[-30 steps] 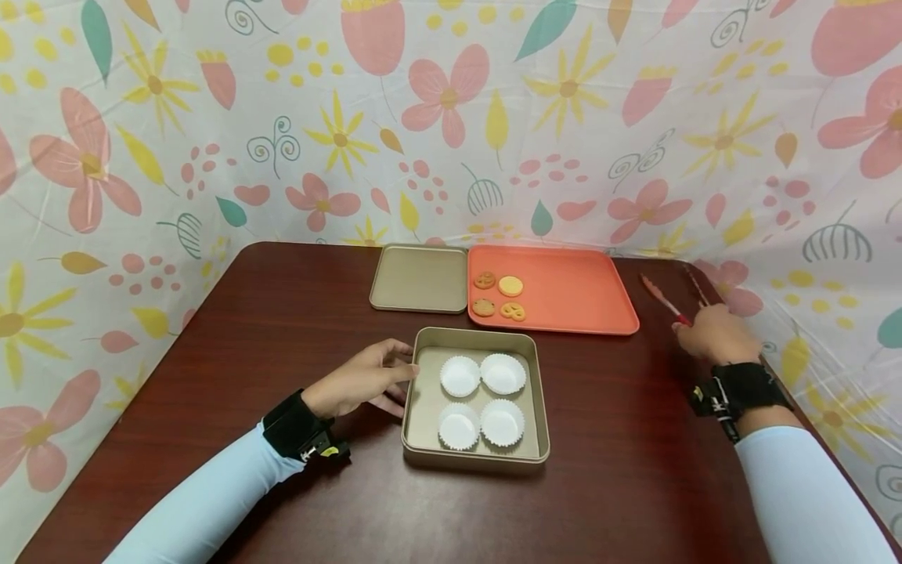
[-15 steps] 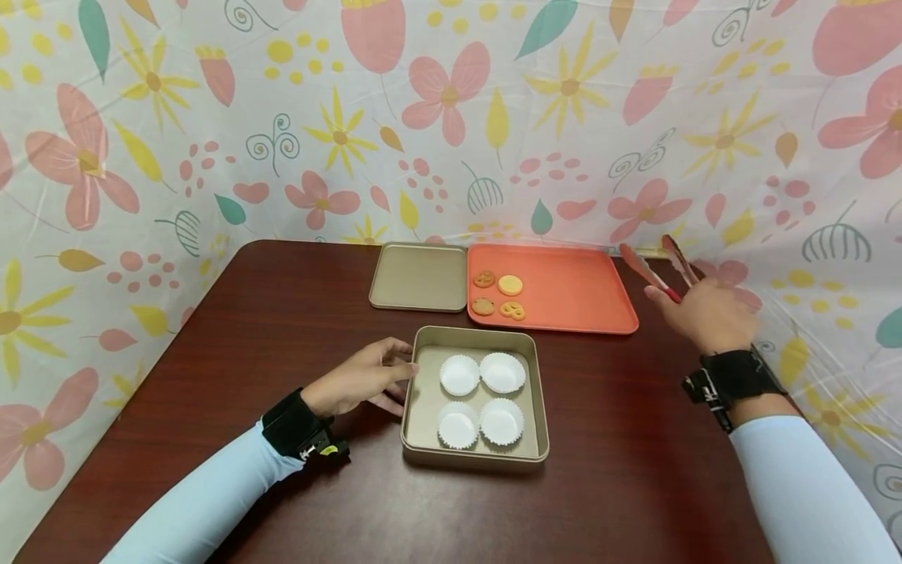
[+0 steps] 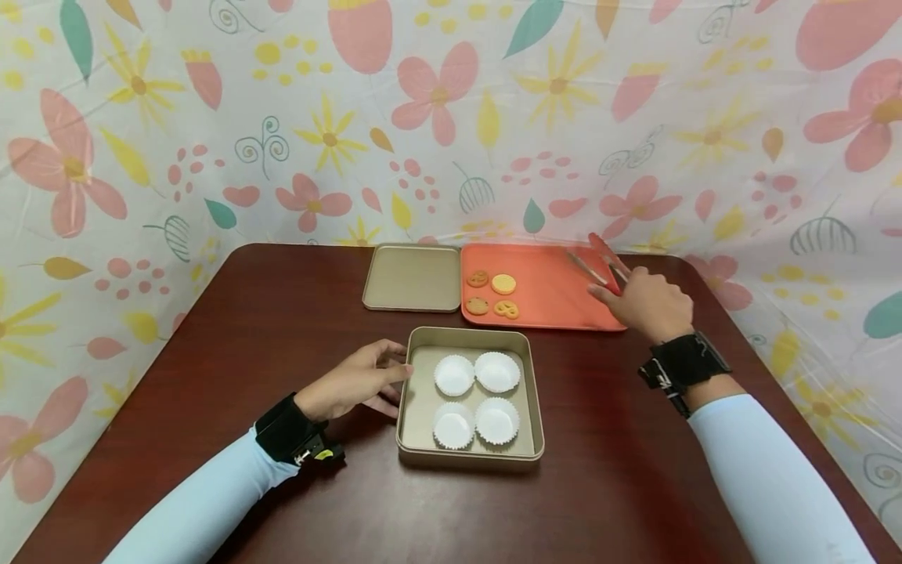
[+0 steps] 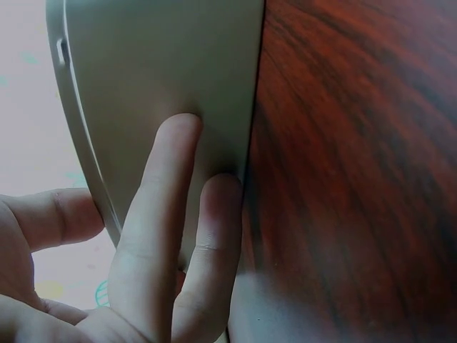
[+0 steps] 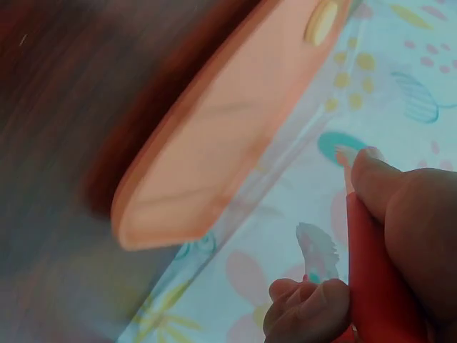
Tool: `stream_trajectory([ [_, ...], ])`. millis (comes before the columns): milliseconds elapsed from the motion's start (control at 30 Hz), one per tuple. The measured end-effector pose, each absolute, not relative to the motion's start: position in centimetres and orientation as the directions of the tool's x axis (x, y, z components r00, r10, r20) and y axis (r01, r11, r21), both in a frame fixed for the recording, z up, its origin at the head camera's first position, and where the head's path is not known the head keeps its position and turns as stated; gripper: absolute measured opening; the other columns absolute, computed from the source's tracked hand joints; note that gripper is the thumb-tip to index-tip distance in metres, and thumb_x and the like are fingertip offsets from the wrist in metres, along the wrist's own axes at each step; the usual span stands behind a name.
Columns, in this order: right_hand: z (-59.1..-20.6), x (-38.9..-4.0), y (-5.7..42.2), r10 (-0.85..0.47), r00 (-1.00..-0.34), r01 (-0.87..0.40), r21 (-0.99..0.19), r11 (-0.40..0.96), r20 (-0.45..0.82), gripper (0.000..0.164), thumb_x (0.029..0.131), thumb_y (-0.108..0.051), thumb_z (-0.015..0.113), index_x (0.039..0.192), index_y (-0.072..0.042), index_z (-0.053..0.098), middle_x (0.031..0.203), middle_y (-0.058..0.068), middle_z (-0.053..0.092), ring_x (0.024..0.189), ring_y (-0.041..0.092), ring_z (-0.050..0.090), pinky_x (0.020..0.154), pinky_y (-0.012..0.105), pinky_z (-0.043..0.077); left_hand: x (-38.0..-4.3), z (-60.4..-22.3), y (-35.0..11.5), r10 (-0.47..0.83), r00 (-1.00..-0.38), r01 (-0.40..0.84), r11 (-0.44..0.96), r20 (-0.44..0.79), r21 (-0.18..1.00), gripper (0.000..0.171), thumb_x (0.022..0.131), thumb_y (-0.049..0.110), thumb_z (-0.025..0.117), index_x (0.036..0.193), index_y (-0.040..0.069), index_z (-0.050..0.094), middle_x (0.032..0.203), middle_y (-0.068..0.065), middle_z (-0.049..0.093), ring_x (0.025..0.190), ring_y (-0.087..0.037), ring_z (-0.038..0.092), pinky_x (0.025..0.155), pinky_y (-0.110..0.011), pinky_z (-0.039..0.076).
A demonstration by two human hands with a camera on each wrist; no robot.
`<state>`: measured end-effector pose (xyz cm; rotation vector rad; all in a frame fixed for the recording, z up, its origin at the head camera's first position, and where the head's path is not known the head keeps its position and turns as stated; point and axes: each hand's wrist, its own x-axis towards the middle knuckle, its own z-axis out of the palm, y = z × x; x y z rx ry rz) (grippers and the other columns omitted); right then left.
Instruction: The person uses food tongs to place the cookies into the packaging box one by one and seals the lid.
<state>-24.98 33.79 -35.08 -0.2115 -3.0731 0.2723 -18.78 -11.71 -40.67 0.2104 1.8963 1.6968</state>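
In the head view my left hand (image 3: 352,382) rests against the left side of a square gold baking tin (image 3: 470,460). Two of its straight fingers (image 4: 218,221) press the tin's outer wall in the left wrist view, and the thumb touches the rim. Several white paper cupcake liners (image 3: 497,421) stand inside the tin. My right hand (image 3: 655,304) grips red-handled tongs (image 3: 607,252), their arms spread apart with nothing between them. The tongs are over the right part of an orange tray (image 3: 564,315). On that tray's left end lie a yellow round cookie (image 3: 503,284), a pretzel-shaped cookie (image 3: 506,309) and two brown cookies (image 3: 477,305).
A shallow gold lid or tray (image 3: 414,278) lies left of the orange tray, edge to edge with it. The dark wooden table (image 3: 296,501) ends at a flower-patterned curtain (image 3: 437,188) behind and at both sides.
My right hand has lifted the tongs from the table's right side and carried them left, over the orange tray. The left hand stays at the tin.
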Motion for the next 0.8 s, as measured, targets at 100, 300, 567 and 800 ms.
stream_trajectory([
  [100, -35.5, -25.3, 32.4, 0.114, -0.993, 0.109, -0.172, 0.979, 0.017, 0.108, 0.087, -0.086, 0.044, 0.122, 0.017, 0.048, 0.100, 0.038, 0.059, 0.085, 0.055, 0.060, 0.066, 0.062, 0.053, -18.7, -40.8, -12.0, 0.480, -0.823, -0.250, 0.174, -0.304, 0.952, 0.056, 0.104, 0.014, 0.061, 0.149, -0.004, 0.032, 0.129, -0.030, 0.051, 0.087, -0.037, 0.069, 0.072, -0.047, 0.066],
  [300, -36.2, -25.5, 30.1, 0.103, -0.995, 0.102, -0.143, 0.984, -0.002, 0.106, 0.087, -0.085, 0.049, 0.128, 0.013, 0.053, 0.094, 0.033, 0.062, 0.080, 0.049, 0.062, 0.063, 0.058, 0.054, -18.7, -40.8, -12.0, 0.484, -0.822, -0.249, 0.169, -0.300, 0.954, 0.057, 0.104, 0.014, 0.061, 0.149, -0.005, 0.031, 0.126, -0.031, 0.052, 0.088, -0.037, 0.070, 0.073, -0.047, 0.066],
  [567, -36.7, -25.6, 27.6, 0.050, -0.999, 0.049, -0.167, 0.985, 0.000, 0.081, 0.088, -0.075, 0.061, 0.114, 0.001, 0.062, 0.078, 0.015, 0.062, 0.071, 0.039, 0.061, 0.056, 0.048, 0.050, -18.8, -41.0, -12.0, 0.477, -0.822, -0.259, 0.172, -0.311, 0.950, 0.058, 0.104, 0.014, 0.061, 0.150, -0.004, 0.031, 0.126, -0.030, 0.052, 0.088, -0.037, 0.070, 0.074, -0.047, 0.066],
  [800, -37.0, -26.0, 26.2, 0.005, -1.000, 0.006, -0.157, 0.988, -0.004, 0.073, 0.089, -0.070, 0.066, 0.107, 0.001, 0.064, 0.072, 0.014, 0.059, 0.067, 0.034, 0.060, 0.050, 0.042, 0.046, -18.7, -40.9, -12.0, 0.470, -0.826, -0.259, 0.175, -0.312, 0.950, 0.056, 0.104, 0.012, 0.060, 0.149, -0.004, 0.032, 0.129, -0.030, 0.051, 0.089, -0.038, 0.069, 0.072, -0.048, 0.066],
])
